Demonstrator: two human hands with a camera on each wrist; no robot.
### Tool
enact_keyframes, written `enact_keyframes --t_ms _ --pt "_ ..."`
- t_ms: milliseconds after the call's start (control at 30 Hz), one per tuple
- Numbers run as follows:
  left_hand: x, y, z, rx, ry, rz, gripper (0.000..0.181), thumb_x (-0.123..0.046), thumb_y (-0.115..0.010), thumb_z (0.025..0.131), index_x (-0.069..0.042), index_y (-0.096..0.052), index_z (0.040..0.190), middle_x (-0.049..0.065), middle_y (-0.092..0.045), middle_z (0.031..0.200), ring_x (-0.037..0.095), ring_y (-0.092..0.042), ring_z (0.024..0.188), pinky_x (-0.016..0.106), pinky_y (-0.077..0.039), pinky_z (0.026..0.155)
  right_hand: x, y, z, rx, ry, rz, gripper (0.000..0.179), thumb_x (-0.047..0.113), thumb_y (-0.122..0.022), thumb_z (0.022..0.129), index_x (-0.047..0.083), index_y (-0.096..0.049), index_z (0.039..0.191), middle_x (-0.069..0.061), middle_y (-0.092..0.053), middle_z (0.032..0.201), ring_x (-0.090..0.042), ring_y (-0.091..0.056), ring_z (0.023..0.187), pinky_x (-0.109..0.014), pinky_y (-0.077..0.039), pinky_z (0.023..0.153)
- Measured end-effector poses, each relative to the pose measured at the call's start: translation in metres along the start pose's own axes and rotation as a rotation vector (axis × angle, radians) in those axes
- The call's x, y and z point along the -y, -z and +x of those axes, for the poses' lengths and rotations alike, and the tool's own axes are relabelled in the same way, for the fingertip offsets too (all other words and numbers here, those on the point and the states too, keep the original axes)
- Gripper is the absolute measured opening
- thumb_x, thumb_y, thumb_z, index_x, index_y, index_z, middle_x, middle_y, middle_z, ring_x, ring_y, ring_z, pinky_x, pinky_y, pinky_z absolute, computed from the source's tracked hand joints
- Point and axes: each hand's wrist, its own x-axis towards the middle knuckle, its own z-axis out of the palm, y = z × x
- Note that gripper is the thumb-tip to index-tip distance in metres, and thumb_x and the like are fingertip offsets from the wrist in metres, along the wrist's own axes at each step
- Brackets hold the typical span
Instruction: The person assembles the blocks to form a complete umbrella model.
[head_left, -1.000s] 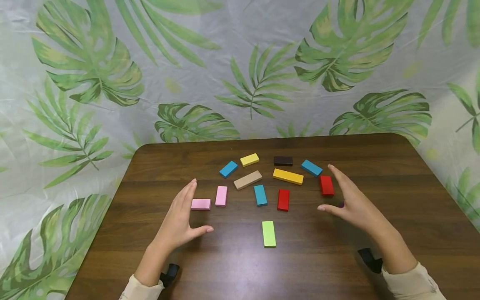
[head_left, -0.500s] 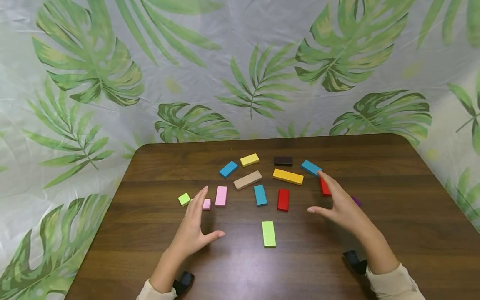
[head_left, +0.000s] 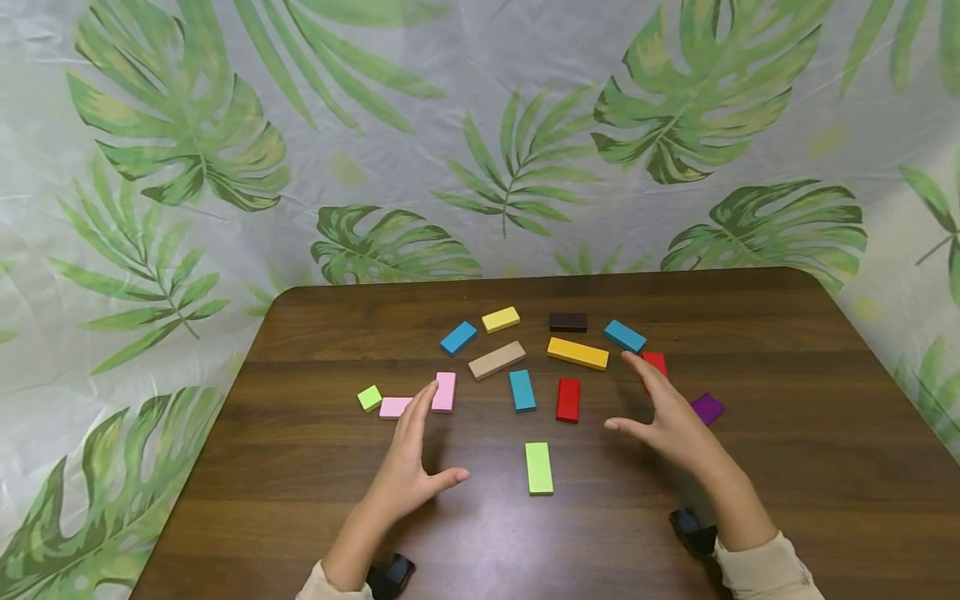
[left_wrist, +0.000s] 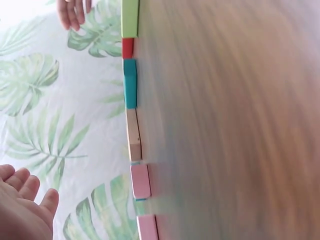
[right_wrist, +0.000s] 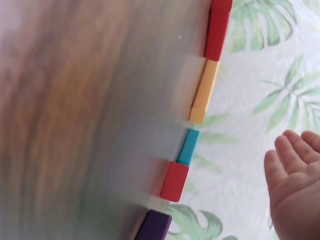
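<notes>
One lime-green, flat rectangular block (head_left: 538, 468) lies on the dark brown, wood-grain table (head_left: 480, 550), between the person's two raised hands. Left of it is the left hand (head_left: 407, 468), thumb and fingers spread wide apart and holding nothing; in the head view its fingertips overlap a pink rectangular block lying crosswise (head_left: 393, 407) and a pink rectangular block lying lengthwise (head_left: 445, 392), both beyond the lime-green block to its left. A small lime cube-like block (head_left: 369, 398) sits farther out on that side.

Right of the lime-green block is the right hand (head_left: 670, 421), its grip equally wide, also with nothing in it. Near its fingertips is a partly hidden red block (head_left: 656, 363), with a purple block (head_left: 707, 408) just outside the hand. Directly beyond the lime-green block are a teal rectangular block (head_left: 522, 391) and, slightly right, a bright red rectangular block (head_left: 567, 400). Farther beyond it lie a long tan block (head_left: 497, 361), a long orange-yellow block (head_left: 577, 353), a pale yellow block (head_left: 501, 320) and a blackish block (head_left: 567, 322).
</notes>
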Motion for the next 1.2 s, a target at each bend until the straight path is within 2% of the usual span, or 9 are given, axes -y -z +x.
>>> enact_keyframes --t_ms 167,300,400,533,700,967,1200 --pt "-0.001 -0.009 -0.001 0.004 0.007 -0.042 0.111 -0.027 -0.083 0.059 -0.013 -0.014 0.144 0.005 -0.02 0.146 0.025 -0.018 0.131 0.055 -0.024 0.097 -0.001 -0.005 0.0 -0.005 -0.007 0.016 0.095 0.036 -0.074 0.072 0.018 -0.015 0.145 -0.012 -0.022 0.144 -0.037 -0.023 0.128 -0.056 -0.028 0.094" --pt "-0.003 -0.018 -0.001 0.015 0.017 -0.084 0.111 -0.026 -0.084 0.058 -0.014 -0.015 0.144 0.004 -0.02 0.145 0.022 -0.02 0.13 0.055 -0.023 0.097 -0.001 -0.009 0.001 0.007 -0.007 0.037 0.094 0.036 -0.074 0.072 0.014 -0.017 0.144 -0.012 -0.022 0.144 -0.037 -0.02 0.129 -0.059 -0.025 0.094" --pt "-0.003 -0.023 -0.001 0.032 0.031 -0.098 0.11 -0.031 -0.083 0.06 -0.016 -0.014 0.145 0.0 -0.019 0.146 0.02 -0.02 0.13 0.054 -0.024 0.098 -0.002 -0.013 0.002 0.017 -0.008 0.057 0.093 0.035 -0.074 0.072 0.01 -0.019 0.143 -0.013 -0.022 0.144 -0.037 -0.02 0.129 -0.06 -0.025 0.094" --pt "-0.004 -0.029 -0.001 0.053 0.048 -0.1 0.108 -0.041 -0.08 0.062 -0.018 -0.015 0.145 0.0 -0.019 0.146 0.019 -0.017 0.132 0.052 -0.024 0.099 -0.005 -0.019 0.004 0.025 0.0 0.067 0.092 0.032 -0.075 0.072 0.008 -0.021 0.143 -0.012 -0.023 0.144 -0.035 -0.021 0.129 -0.059 -0.025 0.094" --pt "-0.004 -0.037 0.001 0.079 0.053 -0.108 0.108 -0.037 -0.082 0.061 -0.013 -0.017 0.144 0.004 -0.023 0.145 0.019 -0.02 0.131 0.049 -0.024 0.1 -0.01 -0.025 0.007 0.053 -0.019 0.07 0.091 0.032 -0.075 0.072 0.009 -0.021 0.142 -0.012 -0.023 0.144 -0.035 -0.021 0.129 -0.058 -0.025 0.095" --pt "-0.002 -0.049 0.0 0.119 0.059 -0.094 0.103 -0.039 -0.08 0.063 -0.01 -0.022 0.143 0.002 -0.026 0.143 0.017 -0.025 0.129 0.045 -0.027 0.1 -0.013 -0.034 0.012 0.086 -0.019 0.057 0.089 0.037 -0.074 0.072 0.007 -0.025 0.141 -0.015 -0.026 0.142 -0.035 -0.023 0.129 -0.056 -0.024 0.097" --pt "-0.001 -0.057 -0.001 0.196 0.078 -0.079 0.098 -0.044 -0.077 0.066 -0.01 -0.025 0.141 0.004 -0.03 0.14 0.018 -0.029 0.127 0.042 -0.029 0.1 -0.016 -0.04 0.015 0.098 -0.027 0.077 0.087 0.036 -0.074 0.072 0.007 -0.027 0.14 -0.015 -0.03 0.14 -0.034 -0.025 0.128 -0.054 -0.025 0.098"
